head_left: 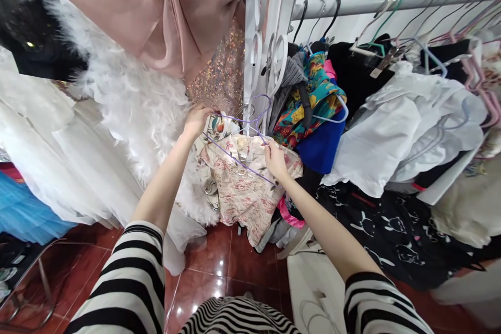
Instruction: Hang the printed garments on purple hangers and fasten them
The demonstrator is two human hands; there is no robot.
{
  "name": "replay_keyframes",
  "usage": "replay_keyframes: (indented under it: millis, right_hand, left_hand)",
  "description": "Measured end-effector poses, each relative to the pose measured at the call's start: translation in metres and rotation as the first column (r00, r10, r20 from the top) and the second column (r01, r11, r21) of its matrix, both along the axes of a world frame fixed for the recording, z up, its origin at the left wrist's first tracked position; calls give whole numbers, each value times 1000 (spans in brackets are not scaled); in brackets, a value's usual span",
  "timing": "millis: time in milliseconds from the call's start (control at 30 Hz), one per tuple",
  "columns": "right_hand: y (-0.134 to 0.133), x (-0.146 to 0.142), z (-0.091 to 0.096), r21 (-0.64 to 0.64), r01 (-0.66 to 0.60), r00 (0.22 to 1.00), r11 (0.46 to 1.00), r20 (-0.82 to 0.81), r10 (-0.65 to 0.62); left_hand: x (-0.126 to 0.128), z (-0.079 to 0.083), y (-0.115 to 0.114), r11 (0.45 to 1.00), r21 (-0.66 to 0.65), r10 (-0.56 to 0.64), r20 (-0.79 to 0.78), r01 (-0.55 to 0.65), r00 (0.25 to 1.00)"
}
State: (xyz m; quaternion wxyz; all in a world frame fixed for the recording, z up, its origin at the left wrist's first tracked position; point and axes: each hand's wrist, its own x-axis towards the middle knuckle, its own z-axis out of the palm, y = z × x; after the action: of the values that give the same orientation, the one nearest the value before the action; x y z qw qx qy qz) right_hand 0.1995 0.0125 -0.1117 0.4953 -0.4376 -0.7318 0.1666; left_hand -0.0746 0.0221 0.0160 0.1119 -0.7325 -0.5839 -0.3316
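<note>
1. Red glossy floor tiles point(207, 263) lay under everything and reflected the light.
2. A long metal clothes rail point(395, 1) ran along the right side, with many hangers on it. A white shirt point(391, 138), a black printed garment point(387, 235) and a colourful flowered garment point(303, 104) were hanging below it.
3. On the left hung a white feather garment point(133, 115), and above it was a pink satin bow point(156, 15).
4. A floral blouse point(245, 182) hung in front of the feathers, beside a white decorative stand point(258, 36), a little above the floor.
5. A purple wire hanger point(238, 148) was inside the floral blouse, tilted, and its hook was near the stand.
6. The left hand point(198, 120) was closed, grasping the top edge of the blouse.
7. The right hand point(275, 159) was pinching the hanger wire and the blouse together between its fingers point(268, 148).
</note>
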Motion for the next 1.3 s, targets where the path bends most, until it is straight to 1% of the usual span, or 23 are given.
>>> replay_keyframes:
  millis: [100, 200, 300, 433, 533, 600, 633, 667, 700, 733, 767, 800, 833, 867, 900, 967, 1033, 1100, 1133, 1200, 1300]
  right_hand:
    - [-2, 10, 4, -22, -11, 999, 1000, 50, 12]
    - [-8, 22, 10, -22, 36, 997, 999, 72, -34]
    - [-14, 31, 17, -29, 81, 993, 996, 86, -79]
    - [-16, 36, 24, -1, 70, 992, 998, 105, -69]
    - [-17, 36, 20, -17, 32, 995, 999, 92, -31]
    - [-19, 35, 13, -68, -8, 999, 998, 52, 12]
    - [-21, 35, 8, -113, -52, 998, 992, 19, 55]
    - [-23, 34, 3, -177, -122, 993, 977, -23, 120]
    - [-26, 33, -1, -256, -218, 976, 942, -80, 204]
    - [-28, 33, -5, -336, -328, 944, 883, -153, 292]
    - [-31, 32, -7, -402, -436, 899, 805, -236, 370]
    - [-33, 32, -7, -444, -530, 847, 722, -320, 425]
    - [-35, 32, -6, -459, -601, 797, 654, -395, 457]
    - [-36, 32, -3, -458, -649, 759, 607, -449, 472]
    - [-36, 32, 0, -451, -676, 734, 583, -482, 479]
    - [-35, 35, 9, -449, -685, 725, 573, -493, 481]
    - [-33, 38, 17, -462, -666, 744, 586, -468, 476]
    - [-32, 40, 21, -466, -647, 761, 603, -449, 469]
    - [-32, 39, 22, -465, -645, 762, 606, -451, 466]
    - [-36, 34, 19, -458, -662, 747, 593, -474, 467]
    - [-44, 17, 13, -451, -702, 710, 551, -505, 491]
  left_hand:
    - [2, -6, -2, 1000, -14, 3, -26, -4, 1000]
    - [6, -14, -13, 1000, -11, 21, -61, -21, 998]
    - [9, -28, -30, 998, -9, 59, -81, -59, 995]
    - [10, -48, -48, 993, -66, 91, -102, -98, 991]
    - [8, -58, -54, 986, -118, 103, -120, -117, 987]
    - [7, -61, -56, 986, -115, 106, -123, -121, 987]
    - [8, -62, -56, 987, -110, 103, -124, -117, 987]
    - [9, -62, -56, 988, -109, 94, -129, -109, 987]
    - [11, -61, -56, 988, -118, 80, -137, -96, 987]
    - [14, -61, -55, 988, -136, 58, -147, -79, 987]
    - [17, -61, -54, 985, -160, 33, -159, -59, 987]
    - [21, -60, -53, 982, -185, 7, -170, -39, 985]
    - [25, -60, -51, 978, -207, -13, -177, -24, 984]
    - [29, -61, -50, 974, -225, -26, -180, -15, 983]
    - [33, -62, -49, 970, -242, -32, -178, -12, 983]
    - [39, -66, -47, 959, -283, -34, -169, -15, 985]
    - [44, -69, -47, 949, -316, -41, -149, -8, 988]
    - [51, -71, -50, 949, -314, -62, -118, 22, 991]
    - [55, -71, -52, 952, -303, -78, -97, 45, 992]
    - [69, -69, -59, 953, -284, -124, -48, 105, 991]
    - [98, -64, -72, 924, -326, -197, 42, 200, 979]
